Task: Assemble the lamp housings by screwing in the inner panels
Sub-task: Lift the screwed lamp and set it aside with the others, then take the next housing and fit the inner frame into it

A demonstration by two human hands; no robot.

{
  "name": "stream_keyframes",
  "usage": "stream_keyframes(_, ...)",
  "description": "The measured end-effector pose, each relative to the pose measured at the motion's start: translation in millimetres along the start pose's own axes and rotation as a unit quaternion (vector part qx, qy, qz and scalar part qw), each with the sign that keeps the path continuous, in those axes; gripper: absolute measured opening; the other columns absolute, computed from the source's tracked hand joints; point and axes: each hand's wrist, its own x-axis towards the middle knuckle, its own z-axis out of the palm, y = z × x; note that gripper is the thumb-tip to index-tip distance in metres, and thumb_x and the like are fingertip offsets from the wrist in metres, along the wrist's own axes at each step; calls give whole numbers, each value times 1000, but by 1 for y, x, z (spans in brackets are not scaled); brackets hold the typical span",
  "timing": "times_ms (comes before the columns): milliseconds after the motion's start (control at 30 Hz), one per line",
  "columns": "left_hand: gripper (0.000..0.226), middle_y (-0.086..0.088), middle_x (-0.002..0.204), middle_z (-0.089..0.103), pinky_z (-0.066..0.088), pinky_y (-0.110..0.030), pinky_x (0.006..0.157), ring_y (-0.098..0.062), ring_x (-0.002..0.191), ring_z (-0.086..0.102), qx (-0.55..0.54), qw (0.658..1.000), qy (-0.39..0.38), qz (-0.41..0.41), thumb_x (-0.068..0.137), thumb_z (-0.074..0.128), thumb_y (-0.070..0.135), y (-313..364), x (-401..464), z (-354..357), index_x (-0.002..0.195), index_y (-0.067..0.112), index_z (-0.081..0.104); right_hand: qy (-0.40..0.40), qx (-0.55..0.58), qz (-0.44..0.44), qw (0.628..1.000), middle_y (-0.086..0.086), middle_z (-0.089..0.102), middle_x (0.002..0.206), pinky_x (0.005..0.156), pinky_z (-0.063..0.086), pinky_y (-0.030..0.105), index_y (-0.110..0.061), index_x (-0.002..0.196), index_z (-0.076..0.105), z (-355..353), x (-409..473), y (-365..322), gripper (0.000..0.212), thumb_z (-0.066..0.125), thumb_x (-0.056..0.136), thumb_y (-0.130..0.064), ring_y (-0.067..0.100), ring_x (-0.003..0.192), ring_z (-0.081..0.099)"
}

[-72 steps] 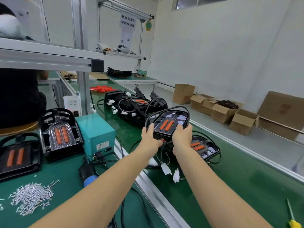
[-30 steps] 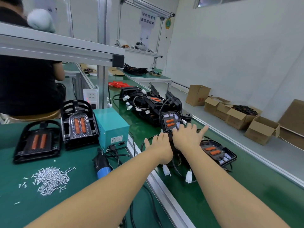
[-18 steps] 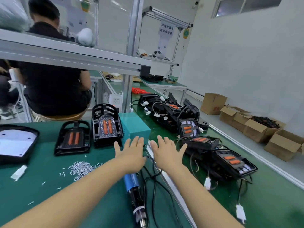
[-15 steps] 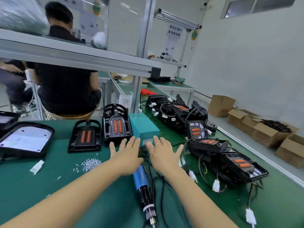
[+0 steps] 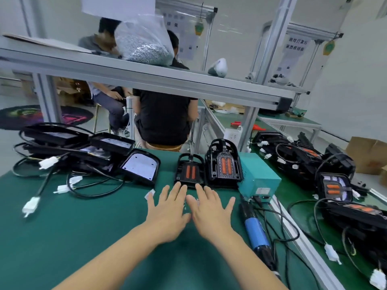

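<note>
My left hand [image 5: 168,213] and my right hand [image 5: 210,210] hover side by side over the green table, fingers spread and straight, holding nothing. Just beyond the fingertips lies a flat black inner panel [image 5: 190,171] with two orange strips. Right of it stands a taller black lamp housing [image 5: 223,163], also with orange strips. A few small screws [image 5: 196,200] show between my hands; most of the pile is hidden under them. A blue-handled electric screwdriver [image 5: 256,231] lies on the table to the right of my right hand.
A teal power box [image 5: 258,178] stands right of the housing. Black housings with white plates [image 5: 140,166] and cables pile at the left. More wired lamp units [image 5: 335,185] crowd the belt at right. An aluminium shelf [image 5: 146,77] spans overhead; people sit behind it.
My view has swung left from the belt to the workbench. Both hands let go of the lamp unit on the belt and moved left, now spread over the screws before the inner panel.
</note>
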Motion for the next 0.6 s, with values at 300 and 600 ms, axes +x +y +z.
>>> stream_keyframes(300, 71, 7, 159, -17, -5, -56, 114, -20, 147, -11, -10, 996, 32, -77, 99, 33, 46, -65, -20, 13, 152, 25, -10, -15, 46, -24, 999, -4, 8, 164, 113, -14, 59, -33, 155, 7, 27, 9, -59, 57, 15, 102, -53, 14, 150, 3)
stream_keyframes(600, 65, 5, 161, -7, -1, -53, 116, -17, 148, -5, 13, 985, 75, -158, 100, 26, 49, -126, -27, 28, 153, 22, -1, -20, 32, -82, 996, -2, 9, 163, 114, -12, 60, -30, 154, 20, 33, 30, -102, 55, 22, 103, -51, 17, 150, 2)
